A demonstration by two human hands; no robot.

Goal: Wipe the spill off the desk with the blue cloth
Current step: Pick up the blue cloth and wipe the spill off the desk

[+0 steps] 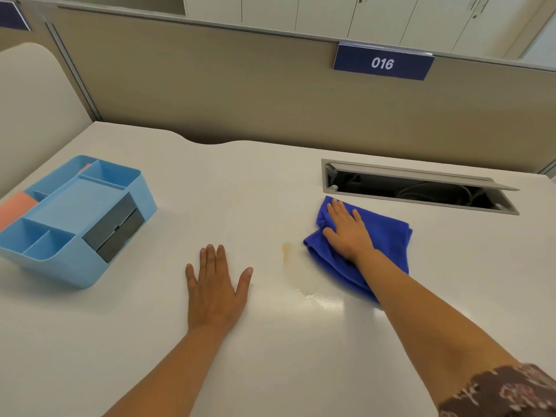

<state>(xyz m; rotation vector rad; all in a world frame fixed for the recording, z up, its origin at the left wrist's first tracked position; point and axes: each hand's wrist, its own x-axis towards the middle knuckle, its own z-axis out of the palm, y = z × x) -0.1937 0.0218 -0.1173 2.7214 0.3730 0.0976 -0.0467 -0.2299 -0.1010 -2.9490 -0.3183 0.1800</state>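
Blue cloth (pixel 382 233) lies bunched on the desk (pixel 270 356), just right of the yellowish spill (pixel 296 272); I'd sweep it left and near under steady pressure, overlapping passes. My right hand (pixel 346 233) presses flat on it, fingers spread. My left hand (pixel 215 287) rests palm-down left of the spill, fingers loosely splayed, bracing.

Bare desk (pixel 270 182) between organizer (pixel 75 224) (left) and cable hatch (pixel 418 188).
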